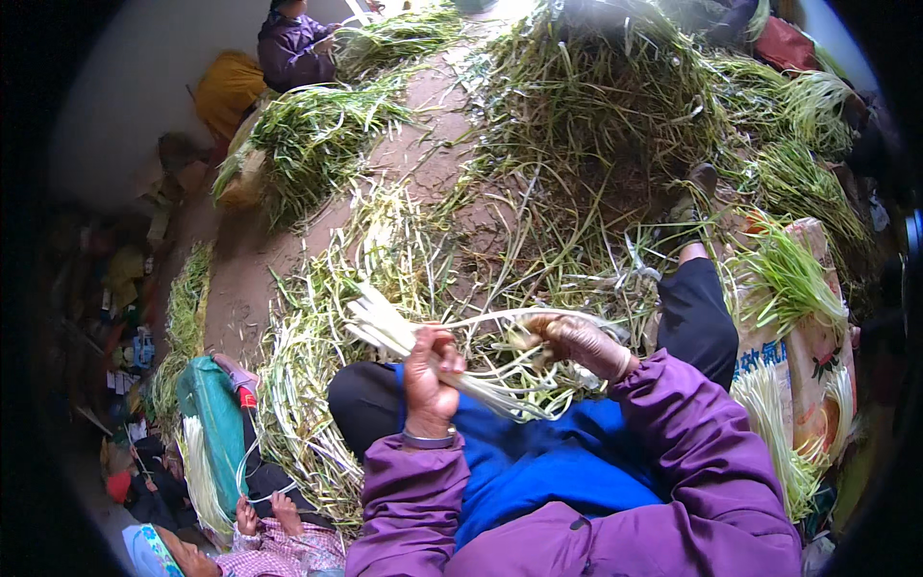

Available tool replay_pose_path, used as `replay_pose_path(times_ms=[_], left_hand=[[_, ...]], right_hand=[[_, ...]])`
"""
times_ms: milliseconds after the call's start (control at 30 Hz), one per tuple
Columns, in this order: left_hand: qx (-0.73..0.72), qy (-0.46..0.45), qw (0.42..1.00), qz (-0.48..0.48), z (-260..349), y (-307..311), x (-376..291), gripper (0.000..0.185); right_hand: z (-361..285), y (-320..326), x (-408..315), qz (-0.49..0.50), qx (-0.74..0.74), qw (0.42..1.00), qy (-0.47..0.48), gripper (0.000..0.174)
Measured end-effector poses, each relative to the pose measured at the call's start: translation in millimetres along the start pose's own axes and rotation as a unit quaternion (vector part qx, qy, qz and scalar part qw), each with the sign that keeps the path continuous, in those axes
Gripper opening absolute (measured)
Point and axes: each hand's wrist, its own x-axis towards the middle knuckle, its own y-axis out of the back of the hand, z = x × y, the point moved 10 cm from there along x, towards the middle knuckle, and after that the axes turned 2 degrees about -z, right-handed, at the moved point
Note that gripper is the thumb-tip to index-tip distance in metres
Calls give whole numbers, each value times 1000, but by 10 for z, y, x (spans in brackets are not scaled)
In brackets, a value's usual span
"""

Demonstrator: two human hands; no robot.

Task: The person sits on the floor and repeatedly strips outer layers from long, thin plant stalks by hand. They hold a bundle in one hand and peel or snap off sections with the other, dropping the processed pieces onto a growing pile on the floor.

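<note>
My left hand, bare and with a bangle at the wrist, is closed around a bunch of pale leafy-vegetable stalks held above my lap. Their thick white ends point up and left, while the thin ends droop to the right. My right hand wears a thin glove; its curled fingers are motion-blurred beside the bunch. One long stalk arcs from the bunch over to this hand, but whether the fingers grip it is unclear. Under both hands lies a blue apron across my lap.
Loose trimmed leaves litter the floor before me, with a large heap of greens beyond. Sorted stalks rest on a printed sack to my right. At lower left, a person's hands hold a stalk.
</note>
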Motion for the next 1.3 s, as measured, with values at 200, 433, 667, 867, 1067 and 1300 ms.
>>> replay_pose_path(times_ms=[200,433,667,867,1067,1300], left_hand=[[88,123,988,15,-487,-25,-84,25],[84,150,985,-23,-474,-74,-136,33],[57,88,993,52,-273,119,-97,33],[48,26,990,131,-57,329,-58,29],[130,81,985,86,-316,69,8,34],[229,94,961,123,-251,163,-52,28]], right_hand=[[-887,-54,140,59,84,969,225,40],[-2130,877,-507,207,-76,901,373,30],[-2446,1749,-997,401,-305,813,291,22],[-2308,2059,-1061,442,-438,776,101,18],[-488,459,138,-11,-589,790,-171,23],[417,-543,475,-291,-426,817,-257,27]])
